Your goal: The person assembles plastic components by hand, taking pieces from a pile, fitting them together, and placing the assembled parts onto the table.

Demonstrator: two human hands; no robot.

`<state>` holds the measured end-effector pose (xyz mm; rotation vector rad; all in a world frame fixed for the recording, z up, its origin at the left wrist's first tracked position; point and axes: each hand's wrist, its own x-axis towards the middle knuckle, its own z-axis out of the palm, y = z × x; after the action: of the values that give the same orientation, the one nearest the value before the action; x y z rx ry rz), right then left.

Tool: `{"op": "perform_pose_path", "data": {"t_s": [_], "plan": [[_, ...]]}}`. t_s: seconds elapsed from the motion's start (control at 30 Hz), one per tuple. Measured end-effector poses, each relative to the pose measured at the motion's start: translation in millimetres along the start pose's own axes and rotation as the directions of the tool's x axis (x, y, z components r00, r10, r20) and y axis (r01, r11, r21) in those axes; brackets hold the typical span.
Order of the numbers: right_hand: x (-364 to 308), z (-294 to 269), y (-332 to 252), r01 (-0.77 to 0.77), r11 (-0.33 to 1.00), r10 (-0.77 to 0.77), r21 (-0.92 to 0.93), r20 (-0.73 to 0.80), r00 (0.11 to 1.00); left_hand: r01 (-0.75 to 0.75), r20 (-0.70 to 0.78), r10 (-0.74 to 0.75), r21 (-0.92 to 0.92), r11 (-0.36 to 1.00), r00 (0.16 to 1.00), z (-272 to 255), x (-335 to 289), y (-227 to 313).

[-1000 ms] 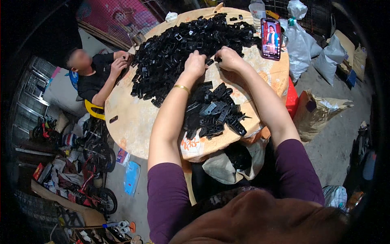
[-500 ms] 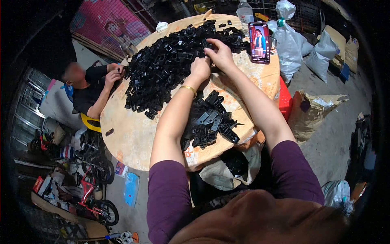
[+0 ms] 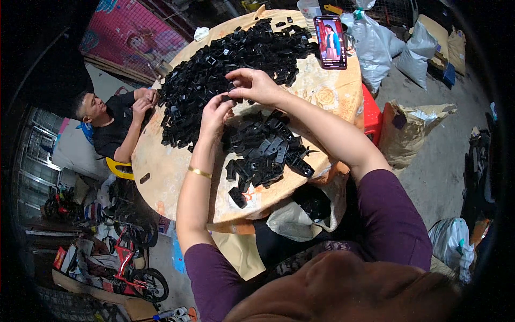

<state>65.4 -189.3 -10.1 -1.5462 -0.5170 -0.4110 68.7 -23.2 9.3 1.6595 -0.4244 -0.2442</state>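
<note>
My left hand (image 3: 215, 114), with a gold-coloured bangle (image 3: 200, 172) on the wrist, is closed in a pinch on a small black plastic part (image 3: 227, 99). My right hand (image 3: 258, 87) is close beside it, thumb and fingers curled round another dark piece that is mostly hidden. Both hands are over the near edge of a large heap of black plastic parts (image 3: 198, 80) on a round table. Nearer to me, below my right forearm, lies a smaller pile of black parts (image 3: 268, 153), some longer and block-shaped.
A patterned cloth covers the table (image 3: 161, 188). A phone (image 3: 331, 43) stands upright by a clear container (image 3: 308, 9). A co-worker (image 3: 115, 121) sits at the left, hands at the heap. An open sack (image 3: 292, 221) is below the near edge; a red stool (image 3: 371, 115) and sacks (image 3: 410, 134) stand right.
Both my hands have moved left and toward me from the heap's right part. My left forearm has swung left, uncovering more of the smaller pile. The view has shifted slightly.
</note>
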Motion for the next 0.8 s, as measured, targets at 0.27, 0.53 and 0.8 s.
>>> {"op": "perform_pose_path", "data": {"t_s": [0.27,0.53,0.8], "plan": [[-1,4,-1,-0.093,0.987,0.057,0.132,0.257,0.965,-0.092,0.096,0.147,-0.431,0.898,0.985,-23,-15,-21],[-5,13,-2,-0.085,0.996,0.081,0.019,0.16,0.984,-0.108,-0.04,0.1,-0.354,0.929,0.994,-14,-26,-15],[-15,24,-12,0.247,0.918,-0.252,-0.31,0.022,0.967,-0.153,-0.087,0.135,-0.259,0.954,0.987,-6,-26,-19]]}}
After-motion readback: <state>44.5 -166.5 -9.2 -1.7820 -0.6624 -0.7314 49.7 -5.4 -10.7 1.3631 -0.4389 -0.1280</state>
